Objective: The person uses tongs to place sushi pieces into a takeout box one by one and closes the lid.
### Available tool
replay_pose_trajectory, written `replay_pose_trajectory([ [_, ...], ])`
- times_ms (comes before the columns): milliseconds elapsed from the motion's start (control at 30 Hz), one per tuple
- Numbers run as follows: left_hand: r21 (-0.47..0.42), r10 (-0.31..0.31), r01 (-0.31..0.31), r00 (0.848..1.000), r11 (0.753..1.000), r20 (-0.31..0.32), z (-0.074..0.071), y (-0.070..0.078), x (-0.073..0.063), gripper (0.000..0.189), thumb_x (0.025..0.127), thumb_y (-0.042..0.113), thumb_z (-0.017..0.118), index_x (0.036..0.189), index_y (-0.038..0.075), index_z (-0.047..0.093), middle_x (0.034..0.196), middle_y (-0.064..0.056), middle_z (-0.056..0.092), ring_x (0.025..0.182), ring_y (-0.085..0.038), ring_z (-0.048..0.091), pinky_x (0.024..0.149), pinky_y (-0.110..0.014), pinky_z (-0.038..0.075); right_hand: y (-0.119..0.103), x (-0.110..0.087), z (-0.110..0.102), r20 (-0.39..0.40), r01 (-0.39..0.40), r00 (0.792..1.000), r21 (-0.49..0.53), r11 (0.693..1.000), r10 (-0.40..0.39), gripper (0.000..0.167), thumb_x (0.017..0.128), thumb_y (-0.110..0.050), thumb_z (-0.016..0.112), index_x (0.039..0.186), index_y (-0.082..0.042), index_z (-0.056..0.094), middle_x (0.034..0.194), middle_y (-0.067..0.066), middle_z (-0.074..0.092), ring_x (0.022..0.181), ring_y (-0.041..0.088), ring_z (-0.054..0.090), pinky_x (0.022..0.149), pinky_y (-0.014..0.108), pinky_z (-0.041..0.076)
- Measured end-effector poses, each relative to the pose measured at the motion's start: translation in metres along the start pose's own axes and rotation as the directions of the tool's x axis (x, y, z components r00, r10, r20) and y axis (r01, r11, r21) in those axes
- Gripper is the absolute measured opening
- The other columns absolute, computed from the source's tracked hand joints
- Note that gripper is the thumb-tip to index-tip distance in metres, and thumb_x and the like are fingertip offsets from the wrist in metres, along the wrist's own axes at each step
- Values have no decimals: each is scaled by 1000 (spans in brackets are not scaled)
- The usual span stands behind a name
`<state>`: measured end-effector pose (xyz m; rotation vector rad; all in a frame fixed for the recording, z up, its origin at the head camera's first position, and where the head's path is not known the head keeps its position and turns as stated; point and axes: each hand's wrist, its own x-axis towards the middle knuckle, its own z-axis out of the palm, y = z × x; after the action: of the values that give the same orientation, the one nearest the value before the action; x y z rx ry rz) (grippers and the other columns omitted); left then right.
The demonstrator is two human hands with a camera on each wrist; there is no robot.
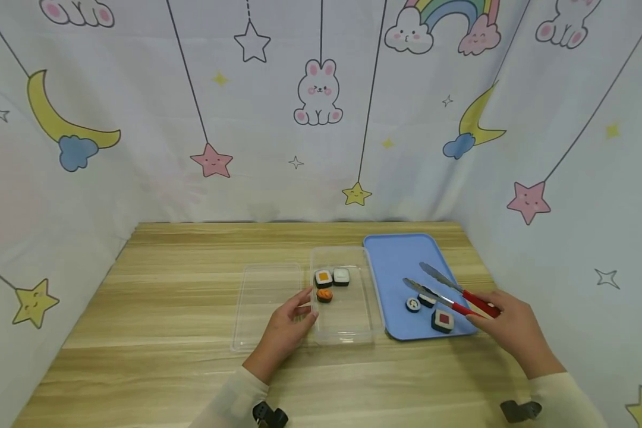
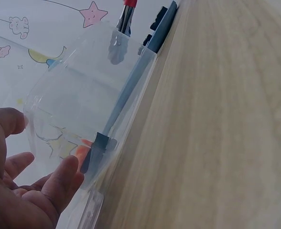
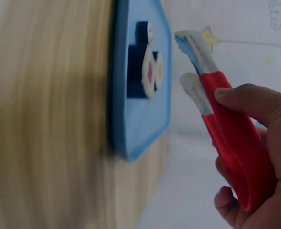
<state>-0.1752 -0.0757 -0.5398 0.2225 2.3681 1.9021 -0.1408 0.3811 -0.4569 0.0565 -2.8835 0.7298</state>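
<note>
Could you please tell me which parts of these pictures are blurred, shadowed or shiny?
Head view: fairly sharp, with a soft shadow on the table below the right hand; left wrist view: dim, pale glints along the edges of the box; right wrist view: sushi and tray slightly soft, table blurred, with a vague shadow.

A wide stretch of bare wooden table (image 1: 155, 297) leaves passage left of a flat clear lid (image 1: 267, 309). Beside it, the left hand (image 1: 288, 326) blocks the left wall of a clear box (image 1: 348, 318), reachable from above. The box and blue tray (image 1: 398, 252) leave little room between. Over the tray, the right hand's (image 1: 516, 324) spread red-handled tongs (image 1: 477, 301) obstruct the sushi pieces (image 1: 443, 321) from above.
</note>
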Motion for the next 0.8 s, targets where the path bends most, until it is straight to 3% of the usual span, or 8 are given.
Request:
replay_pose_trajectory([
  [300, -5, -7, 7, 1000, 1000, -5, -1, 4, 0, 58, 99, 17, 72, 154, 15, 52, 144, -15, 60, 126, -32, 64, 103, -55, 50, 21, -17, -11, 44, -82, 995, -44, 996, 84, 53, 82, -35, 90, 120, 0, 75, 108, 15, 74, 80, 23, 60, 64, 33, 47],
  [500, -13, -4, 4, 1000, 1000, -3, 0, 3, 0, 58, 100, 17, 71, 154, 14, 52, 144, -16, 60, 126, -33, 63, 102, -54, 51, 24, -21, -13, 83, -120, 989, -37, 992, 123, 56, 82, -39, 89, 122, -2, 76, 112, 17, 73, 84, 24, 62, 66, 34, 48],
  [800, -19, -2, 2, 1000, 1000, -6, 1, 2, -1, 58, 99, 18, 72, 154, 13, 52, 143, -16, 60, 125, -33, 63, 101, -53, 51, 23, -24, -12, 108, -146, 983, -30, 989, 149, 50, 83, -33, 89, 119, -2, 77, 113, 20, 72, 86, 27, 63, 67, 35, 48],
])
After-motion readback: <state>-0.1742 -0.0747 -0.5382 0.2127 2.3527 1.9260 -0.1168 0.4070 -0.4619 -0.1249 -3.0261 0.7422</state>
